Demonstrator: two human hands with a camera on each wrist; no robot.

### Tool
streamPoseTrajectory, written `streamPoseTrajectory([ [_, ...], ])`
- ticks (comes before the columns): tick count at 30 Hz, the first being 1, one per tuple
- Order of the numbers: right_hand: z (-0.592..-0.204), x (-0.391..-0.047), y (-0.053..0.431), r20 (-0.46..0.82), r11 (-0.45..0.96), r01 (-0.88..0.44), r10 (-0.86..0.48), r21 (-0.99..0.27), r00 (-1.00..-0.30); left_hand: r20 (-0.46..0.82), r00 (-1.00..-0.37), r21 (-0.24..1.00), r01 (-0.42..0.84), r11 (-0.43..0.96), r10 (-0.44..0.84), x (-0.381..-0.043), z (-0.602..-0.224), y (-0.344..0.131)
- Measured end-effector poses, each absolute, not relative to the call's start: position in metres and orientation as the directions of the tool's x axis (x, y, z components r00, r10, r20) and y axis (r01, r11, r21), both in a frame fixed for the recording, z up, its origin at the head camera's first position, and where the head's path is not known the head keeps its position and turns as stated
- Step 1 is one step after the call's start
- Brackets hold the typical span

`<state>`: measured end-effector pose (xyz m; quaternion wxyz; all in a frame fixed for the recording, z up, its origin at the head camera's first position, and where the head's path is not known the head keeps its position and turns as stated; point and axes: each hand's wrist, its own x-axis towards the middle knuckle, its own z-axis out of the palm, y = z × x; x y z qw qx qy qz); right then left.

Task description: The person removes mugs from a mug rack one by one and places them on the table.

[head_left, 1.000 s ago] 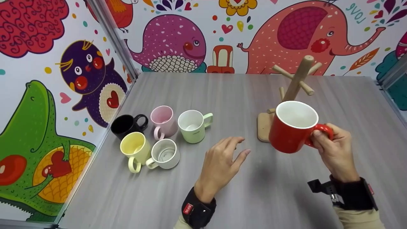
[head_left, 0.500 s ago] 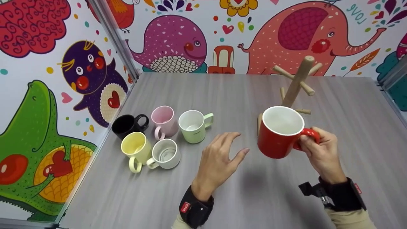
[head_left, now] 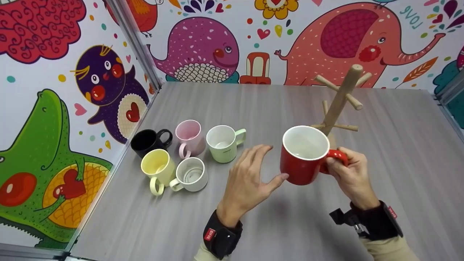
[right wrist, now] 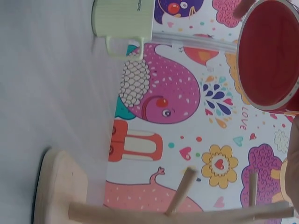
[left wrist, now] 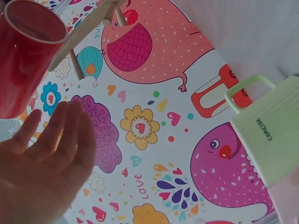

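Observation:
My right hand [head_left: 349, 174] grips the handle of a red mug [head_left: 302, 168], white inside, held upright above the table. In the right wrist view the red underside of the mug [right wrist: 268, 53] faces the camera. My left hand [head_left: 248, 183] is spread beside the mug, thumb tip right at its lower left side, the fingers relaxed and apart from it. The left wrist view has the left hand [left wrist: 46, 161] with its palm toward the camera, just below the red mug [left wrist: 25, 56]. Behind the held mug stands a wooden mug tree [head_left: 342, 99] with bare pegs, its base partly hidden.
Left on the table [head_left: 253, 105] stand a black mug [head_left: 145, 145], a pink mug [head_left: 192, 141], a light green mug [head_left: 223, 148], a yellow mug [head_left: 161, 170] and a white mug [head_left: 194, 179]. Printed panels [head_left: 203, 47] enclose the table at the back and left.
My right hand has carried the red mug left and slightly down, away from the mug tree. The left hand has shifted slightly, and its thumb is now right beside the mug.

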<state>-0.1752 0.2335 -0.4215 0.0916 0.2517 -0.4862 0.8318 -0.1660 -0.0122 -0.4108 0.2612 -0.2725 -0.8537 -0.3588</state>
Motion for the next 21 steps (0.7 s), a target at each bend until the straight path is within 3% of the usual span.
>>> streamPoseTrajectory([
  [8, -0.427, -0.175, 0.220, 0.507, -0.535, -0.366, -0.140, -0.761, -0.851, 0.624, -0.729, 0.493, 0.648, 0.581, 0.283, -0.165, -0.409, -0.015],
  [21, -0.431, -0.174, 0.200, 0.562, -0.478, -0.422, -0.196, -0.770, -0.804, 0.635, -0.720, 0.508, 0.663, 0.550, 0.281, -0.165, -0.412, -0.019],
])
